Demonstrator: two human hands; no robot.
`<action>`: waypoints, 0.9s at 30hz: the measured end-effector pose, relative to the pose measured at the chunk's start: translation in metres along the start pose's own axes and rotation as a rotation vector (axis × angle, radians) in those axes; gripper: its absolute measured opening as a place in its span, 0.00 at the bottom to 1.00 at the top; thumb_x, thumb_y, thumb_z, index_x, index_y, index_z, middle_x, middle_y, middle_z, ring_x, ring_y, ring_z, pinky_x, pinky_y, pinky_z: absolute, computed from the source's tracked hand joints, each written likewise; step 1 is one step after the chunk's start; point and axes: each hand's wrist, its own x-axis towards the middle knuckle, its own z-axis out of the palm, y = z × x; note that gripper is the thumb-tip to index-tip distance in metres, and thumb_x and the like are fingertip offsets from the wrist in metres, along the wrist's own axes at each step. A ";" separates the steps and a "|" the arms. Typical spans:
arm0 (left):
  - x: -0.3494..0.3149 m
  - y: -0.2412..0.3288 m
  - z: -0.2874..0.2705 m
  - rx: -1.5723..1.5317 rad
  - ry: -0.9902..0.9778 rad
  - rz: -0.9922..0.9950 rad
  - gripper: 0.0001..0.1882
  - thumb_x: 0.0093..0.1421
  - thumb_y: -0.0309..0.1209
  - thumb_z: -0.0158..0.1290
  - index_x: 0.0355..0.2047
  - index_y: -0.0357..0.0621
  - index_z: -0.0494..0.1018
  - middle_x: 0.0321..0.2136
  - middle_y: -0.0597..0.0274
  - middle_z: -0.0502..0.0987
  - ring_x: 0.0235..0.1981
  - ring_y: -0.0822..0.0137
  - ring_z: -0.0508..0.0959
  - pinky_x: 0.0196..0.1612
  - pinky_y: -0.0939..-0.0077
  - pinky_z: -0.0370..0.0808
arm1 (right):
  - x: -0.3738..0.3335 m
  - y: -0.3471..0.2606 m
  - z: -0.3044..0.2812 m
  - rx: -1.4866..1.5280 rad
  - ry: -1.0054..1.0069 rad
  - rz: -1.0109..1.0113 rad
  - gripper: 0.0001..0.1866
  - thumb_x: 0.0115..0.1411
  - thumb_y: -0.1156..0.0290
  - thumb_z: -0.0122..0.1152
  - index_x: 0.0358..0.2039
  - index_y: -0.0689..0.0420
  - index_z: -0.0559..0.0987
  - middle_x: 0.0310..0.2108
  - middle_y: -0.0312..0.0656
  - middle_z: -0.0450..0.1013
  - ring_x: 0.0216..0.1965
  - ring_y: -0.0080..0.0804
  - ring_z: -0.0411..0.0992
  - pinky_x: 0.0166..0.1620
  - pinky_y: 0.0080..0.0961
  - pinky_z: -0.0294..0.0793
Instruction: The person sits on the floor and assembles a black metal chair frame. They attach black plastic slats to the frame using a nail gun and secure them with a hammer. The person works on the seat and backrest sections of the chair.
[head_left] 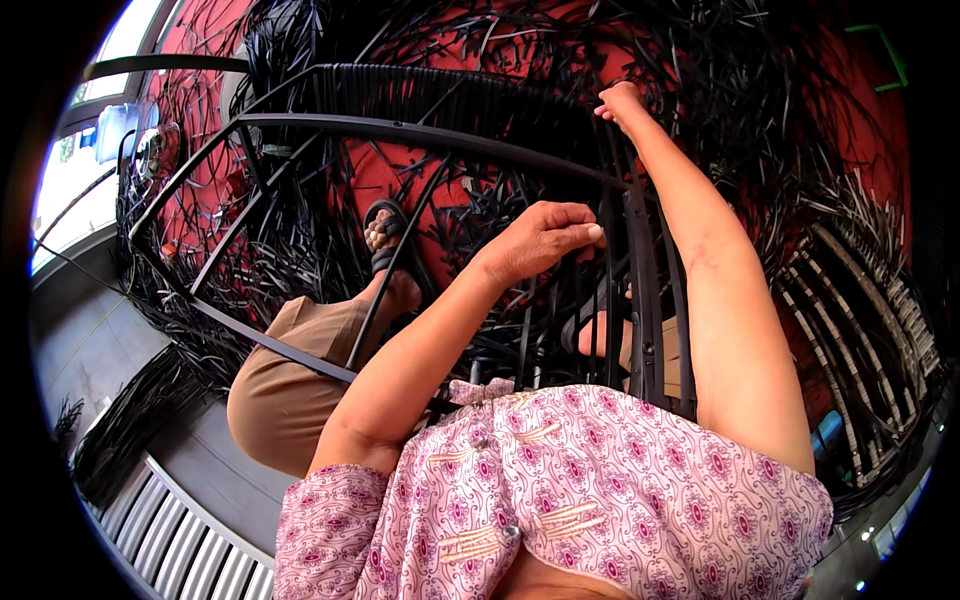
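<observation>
A black metal chair-like frame point(430, 135) lies tilted across my legs, with rows of black flat strips point(430, 95) woven close together on its far part. Beyond the frame's long bar, my right hand point(622, 103) is closed in a fist on a black strip point(607, 150) that runs down toward me. My left hand point(548, 240) hovers nearer to me, left of the dark upright bars point(643, 290). Its fingers are bent and pressed together beside the strips; what they hold, if anything, is hidden.
Loose black strips point(790, 90) are heaped over the red floor point(385, 165) on all sides. A half-round piece with pale slats point(850, 350) lies at the right. At the lower left are a black strip bundle point(130, 420) and a white slatted rack point(180, 525). My sandalled foot point(385, 235) rests under the frame.
</observation>
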 end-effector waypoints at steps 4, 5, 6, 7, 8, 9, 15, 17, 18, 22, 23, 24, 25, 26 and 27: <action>-0.005 0.007 0.004 -0.025 0.071 0.017 0.13 0.67 0.34 0.51 0.34 0.36 0.77 0.26 0.70 0.75 0.30 0.78 0.72 0.39 0.81 0.70 | 0.020 0.015 -0.007 -0.011 0.046 -0.074 0.09 0.59 0.66 0.53 0.34 0.54 0.79 0.21 0.36 0.76 0.15 0.24 0.69 0.16 0.23 0.63; -0.006 0.011 0.005 -0.048 0.086 0.030 0.13 0.67 0.35 0.51 0.34 0.36 0.77 0.27 0.70 0.75 0.30 0.79 0.72 0.39 0.82 0.70 | 0.016 0.013 -0.007 0.059 0.048 -0.105 0.09 0.59 0.67 0.52 0.34 0.54 0.79 0.21 0.36 0.76 0.15 0.24 0.69 0.16 0.22 0.64; -0.007 0.013 0.005 -0.070 0.099 0.042 0.13 0.67 0.35 0.51 0.34 0.36 0.77 0.27 0.70 0.75 0.29 0.79 0.72 0.38 0.82 0.70 | 0.010 0.012 -0.007 0.130 0.049 -0.134 0.09 0.58 0.68 0.52 0.35 0.54 0.79 0.22 0.35 0.76 0.15 0.23 0.69 0.16 0.22 0.64; -0.007 0.015 0.006 -0.091 0.110 0.054 0.13 0.67 0.35 0.51 0.34 0.36 0.77 0.27 0.70 0.75 0.29 0.79 0.72 0.38 0.82 0.70 | 0.004 0.014 -0.009 0.241 0.052 -0.144 0.09 0.58 0.70 0.52 0.36 0.54 0.79 0.22 0.35 0.77 0.16 0.23 0.69 0.17 0.21 0.64; -0.008 0.011 0.004 -0.090 0.117 0.059 0.13 0.67 0.35 0.51 0.34 0.37 0.77 0.27 0.70 0.75 0.29 0.79 0.72 0.38 0.83 0.70 | -0.013 0.006 -0.010 0.346 0.046 -0.158 0.10 0.58 0.71 0.52 0.37 0.55 0.79 0.23 0.35 0.77 0.17 0.22 0.69 0.17 0.20 0.64; -0.008 0.011 0.006 -0.095 0.119 0.059 0.13 0.67 0.35 0.51 0.34 0.37 0.77 0.27 0.70 0.75 0.29 0.79 0.72 0.37 0.83 0.70 | -0.024 0.001 -0.015 0.455 0.051 -0.164 0.10 0.57 0.72 0.52 0.38 0.55 0.79 0.24 0.35 0.77 0.17 0.22 0.69 0.17 0.19 0.65; -0.006 0.017 0.021 -0.083 0.133 0.046 0.13 0.67 0.35 0.50 0.34 0.37 0.77 0.26 0.71 0.75 0.28 0.80 0.71 0.36 0.84 0.70 | -0.053 -0.023 -0.022 0.338 -0.074 -0.295 0.14 0.56 0.72 0.56 0.43 0.59 0.79 0.27 0.35 0.77 0.21 0.18 0.71 0.21 0.15 0.67; -0.006 0.014 0.022 -0.131 0.146 0.067 0.13 0.68 0.35 0.50 0.34 0.37 0.77 0.26 0.71 0.74 0.28 0.81 0.71 0.36 0.84 0.69 | -0.056 -0.025 -0.020 0.299 -0.129 -0.325 0.15 0.56 0.72 0.56 0.44 0.59 0.78 0.28 0.35 0.77 0.21 0.17 0.71 0.22 0.14 0.67; -0.006 0.014 0.022 -0.121 0.147 0.056 0.13 0.68 0.35 0.50 0.34 0.37 0.77 0.26 0.71 0.74 0.28 0.81 0.71 0.36 0.84 0.69 | -0.058 -0.026 -0.020 0.279 -0.138 -0.330 0.16 0.56 0.71 0.56 0.45 0.60 0.78 0.29 0.35 0.78 0.21 0.17 0.71 0.22 0.14 0.67; -0.008 0.011 0.020 -0.101 0.139 0.038 0.13 0.68 0.34 0.50 0.34 0.37 0.77 0.26 0.72 0.75 0.27 0.81 0.71 0.35 0.85 0.69 | -0.061 -0.030 -0.019 0.264 -0.146 -0.318 0.16 0.56 0.70 0.56 0.45 0.60 0.78 0.29 0.35 0.78 0.22 0.17 0.71 0.22 0.14 0.68; -0.008 0.010 0.020 -0.102 0.133 0.040 0.13 0.68 0.34 0.50 0.34 0.37 0.77 0.26 0.72 0.74 0.27 0.81 0.71 0.34 0.85 0.69 | -0.062 -0.030 -0.019 0.265 -0.150 -0.320 0.16 0.56 0.70 0.56 0.45 0.60 0.78 0.30 0.35 0.78 0.22 0.17 0.71 0.23 0.14 0.68; -0.008 0.010 0.020 -0.082 0.120 0.020 0.13 0.68 0.34 0.50 0.34 0.37 0.77 0.25 0.72 0.74 0.27 0.82 0.71 0.34 0.85 0.69 | -0.063 -0.030 -0.019 0.265 -0.154 -0.321 0.16 0.56 0.70 0.56 0.45 0.60 0.78 0.30 0.35 0.78 0.22 0.17 0.71 0.23 0.14 0.68; -0.009 0.010 0.019 -0.062 0.107 -0.001 0.13 0.68 0.34 0.50 0.34 0.37 0.77 0.25 0.72 0.74 0.27 0.82 0.71 0.33 0.85 0.69 | -0.064 -0.030 -0.019 0.264 -0.156 -0.321 0.16 0.56 0.70 0.56 0.45 0.59 0.78 0.30 0.35 0.78 0.23 0.17 0.71 0.23 0.14 0.68; -0.011 0.011 0.017 -0.040 0.094 -0.021 0.13 0.68 0.34 0.50 0.34 0.37 0.77 0.25 0.72 0.74 0.27 0.82 0.71 0.33 0.85 0.69 | -0.063 -0.030 -0.018 0.265 -0.158 -0.322 0.17 0.56 0.70 0.56 0.45 0.59 0.78 0.30 0.35 0.78 0.23 0.17 0.71 0.23 0.14 0.68; -0.013 0.011 0.017 -0.033 0.109 -0.024 0.13 0.68 0.34 0.50 0.34 0.37 0.77 0.25 0.72 0.74 0.27 0.82 0.70 0.33 0.85 0.69 | -0.062 -0.030 -0.018 0.265 -0.161 -0.323 0.17 0.56 0.70 0.56 0.45 0.59 0.78 0.30 0.35 0.78 0.23 0.17 0.72 0.23 0.14 0.67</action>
